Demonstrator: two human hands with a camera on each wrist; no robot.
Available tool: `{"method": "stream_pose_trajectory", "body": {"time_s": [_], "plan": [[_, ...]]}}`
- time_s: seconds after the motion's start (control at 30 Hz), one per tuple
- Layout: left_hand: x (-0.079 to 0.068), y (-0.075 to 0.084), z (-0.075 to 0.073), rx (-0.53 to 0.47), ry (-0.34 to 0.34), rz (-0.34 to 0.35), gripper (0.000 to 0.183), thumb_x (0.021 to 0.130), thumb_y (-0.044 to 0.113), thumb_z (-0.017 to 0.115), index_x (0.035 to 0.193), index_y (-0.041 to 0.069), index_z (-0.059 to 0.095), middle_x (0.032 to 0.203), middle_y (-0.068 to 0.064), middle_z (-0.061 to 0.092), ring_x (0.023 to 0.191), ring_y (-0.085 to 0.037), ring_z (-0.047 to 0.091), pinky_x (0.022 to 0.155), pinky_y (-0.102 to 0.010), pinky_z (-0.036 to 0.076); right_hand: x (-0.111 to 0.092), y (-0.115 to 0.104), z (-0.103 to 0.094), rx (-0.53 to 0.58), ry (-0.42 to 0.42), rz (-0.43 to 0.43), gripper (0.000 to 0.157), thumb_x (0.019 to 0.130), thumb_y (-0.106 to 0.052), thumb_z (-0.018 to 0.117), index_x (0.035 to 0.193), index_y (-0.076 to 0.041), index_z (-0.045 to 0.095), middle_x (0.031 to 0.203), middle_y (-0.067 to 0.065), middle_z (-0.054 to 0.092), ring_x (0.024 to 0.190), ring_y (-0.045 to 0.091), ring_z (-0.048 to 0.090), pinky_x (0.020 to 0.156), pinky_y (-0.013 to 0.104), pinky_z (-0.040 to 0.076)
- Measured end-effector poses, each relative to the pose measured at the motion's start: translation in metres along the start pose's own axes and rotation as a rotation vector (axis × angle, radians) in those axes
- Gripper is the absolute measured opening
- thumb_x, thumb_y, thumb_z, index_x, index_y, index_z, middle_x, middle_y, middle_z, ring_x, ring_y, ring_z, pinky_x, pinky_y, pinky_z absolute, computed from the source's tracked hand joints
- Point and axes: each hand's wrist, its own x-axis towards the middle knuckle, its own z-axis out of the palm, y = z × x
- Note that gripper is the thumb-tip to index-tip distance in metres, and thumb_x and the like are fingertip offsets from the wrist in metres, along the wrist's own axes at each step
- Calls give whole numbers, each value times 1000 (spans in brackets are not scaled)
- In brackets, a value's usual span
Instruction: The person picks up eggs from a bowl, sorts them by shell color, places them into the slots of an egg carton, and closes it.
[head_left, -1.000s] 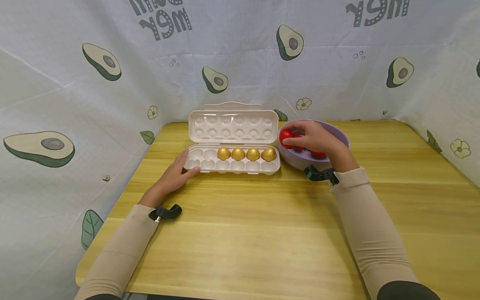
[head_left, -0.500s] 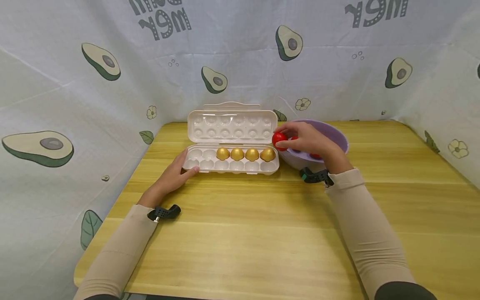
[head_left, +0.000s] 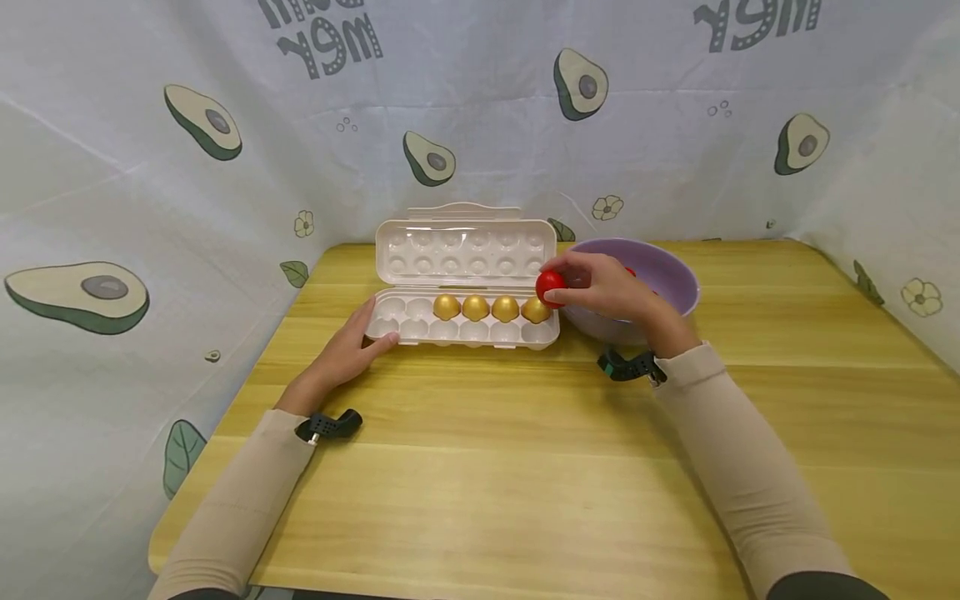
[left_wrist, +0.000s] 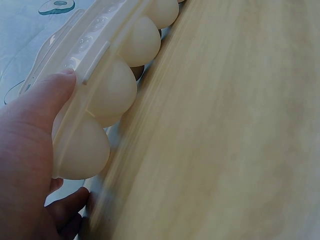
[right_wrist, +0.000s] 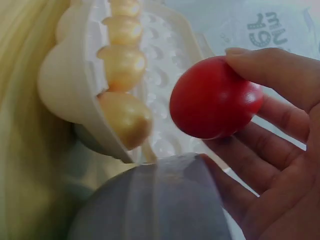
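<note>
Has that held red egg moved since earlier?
Yes: in the head view, the red egg has moved left, from the purple bowl toward the unmoved egg box.

One left hand (head_left: pixel 348 350) and one right hand (head_left: pixel 607 287) are showing. The left hand is holding one egg carton (head_left: pixel 416 329), whose base is presenting twelve wells (head_left: pixel 443 332) in two rows of six. Four gold eggs (head_left: pixel 475 308) are sitting there, between the two hands. The right hand is holding one red egg (head_left: pixel 550 288). Beneath the right hand, one purple bowl (head_left: pixel 611 329) is standing; at least one red piece (head_left: pixel 631 272) is showing inside, perhaps two, though that hand is hiding much. Two black wrist mounts (head_left: pixel 337 425) are sitting behind the hands, where two beige sleeves (head_left: pixel 243 500) are ending. One table (head_left: pixel 480 475) is lying below both.
</note>
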Motion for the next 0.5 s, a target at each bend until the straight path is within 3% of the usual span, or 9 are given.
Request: {"method": "stream_pose_trajectory", "body": {"time_s": [0.17,0.27,0.5], "plan": [[1,1,1,7,-7,-14,91,94,54,52,156,10,2,161,-12,7,147,-31,10,117,-50,13,-6,4,7,9,13,-16,39,85,-11,74,122,-3,62,111,13,67,105,28,62,96,49,47],[0,1,1,8,-6,-13,91,94,54,52,156,10,1,161,-12,7,147,-31,10,117,-50,13,-5,19,10,20,16,-21,39,84,-17,76,121,-8,64,112,9,68,105,25,63,97,47,47],[0,1,-1,-1,-2,1,90,95,52,53,156,9,2,161,-12,7,146,-31,11,117,-49,13,-7,25,15,1,-38,-2,37,84,-28,77,118,-19,65,112,-1,67,110,20,60,101,48,44]]}}
